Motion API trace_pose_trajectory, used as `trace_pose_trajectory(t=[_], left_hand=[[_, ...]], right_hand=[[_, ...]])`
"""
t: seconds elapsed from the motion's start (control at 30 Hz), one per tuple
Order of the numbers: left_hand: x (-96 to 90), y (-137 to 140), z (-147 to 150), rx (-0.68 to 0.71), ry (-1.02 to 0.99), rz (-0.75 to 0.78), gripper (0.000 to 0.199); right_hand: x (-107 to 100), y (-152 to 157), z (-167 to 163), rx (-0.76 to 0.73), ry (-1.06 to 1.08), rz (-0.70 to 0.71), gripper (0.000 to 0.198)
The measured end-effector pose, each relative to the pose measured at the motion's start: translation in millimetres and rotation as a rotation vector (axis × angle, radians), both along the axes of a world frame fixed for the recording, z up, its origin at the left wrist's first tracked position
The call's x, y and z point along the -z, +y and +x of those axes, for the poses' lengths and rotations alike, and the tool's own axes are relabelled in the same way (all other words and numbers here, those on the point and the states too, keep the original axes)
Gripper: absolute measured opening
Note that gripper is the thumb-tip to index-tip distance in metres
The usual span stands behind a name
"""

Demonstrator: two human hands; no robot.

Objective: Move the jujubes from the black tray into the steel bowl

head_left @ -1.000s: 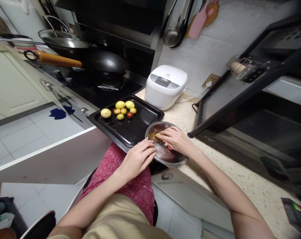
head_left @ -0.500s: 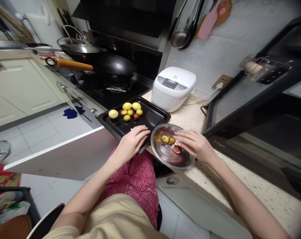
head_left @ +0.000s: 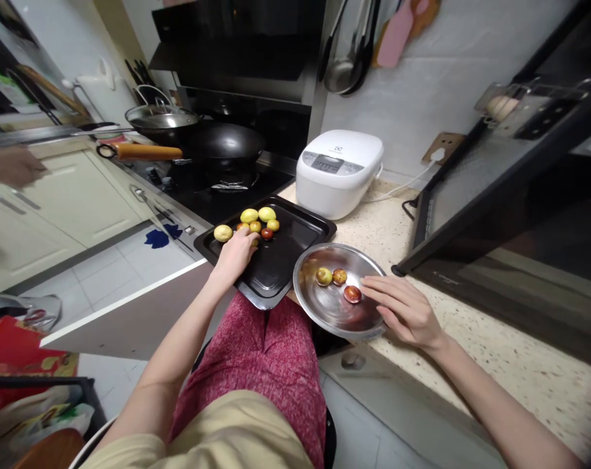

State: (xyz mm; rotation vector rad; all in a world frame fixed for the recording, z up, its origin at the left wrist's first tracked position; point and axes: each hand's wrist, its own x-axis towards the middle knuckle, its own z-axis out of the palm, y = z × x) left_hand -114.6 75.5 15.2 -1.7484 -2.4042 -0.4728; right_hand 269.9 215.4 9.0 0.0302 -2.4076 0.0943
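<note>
My left hand (head_left: 236, 258) is over the black baking tray (head_left: 295, 218), its fingers curled down on a small yellow-green jujube (head_left: 255, 243) that they mostly cover. Just beyond the fingers lie several red and yellow-brown jujubes (head_left: 267, 234) and several larger yellow lemons (head_left: 249, 215). My right hand (head_left: 403, 311) is at the right rim of a steel bowl (head_left: 309, 305), fingers stretched out over its inside and holding nothing. In the bowl sit a green jujube (head_left: 323, 277), a mottled brown one (head_left: 340, 277) and a red one (head_left: 353, 294), the red one close to my fingertips.
A white rice cooker (head_left: 339, 172) stands behind the tray and bowl. On the stove to the left is a wok (head_left: 227, 140) with an orange handle. A black oven (head_left: 500, 247) borders the counter (head_left: 452, 326) on the right. At far left, a blurred hand (head_left: 15, 166) shows.
My left hand has moved left and away from me across the tray, down onto a small jujube. My right hand has drawn back slightly toward the bowl's right rim.
</note>
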Motion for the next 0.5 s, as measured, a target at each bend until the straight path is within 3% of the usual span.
trace_pose_trajectory(t=[0.13,0.27,0.4,0.5], left_hand=[[-5.5,-4,10,0.148,-0.113,0.2,0.021],[-29.5,-9,49,0.435,-0.244,0.32,0.022],[-49.7,-5,96,0.679,-0.298,0.221,0.023],[-52.4,8,117,0.771,-0.251,0.06,0.022]], right_hand=[[-1,-3,-2,-0.001,0.041,0.036,0.041],[-2,-6,-4,-0.026,0.063,0.052,0.039],[0,-9,-8,-0.067,0.053,0.03,0.041],[2,-11,-10,-0.081,0.057,0.019,0.042]])
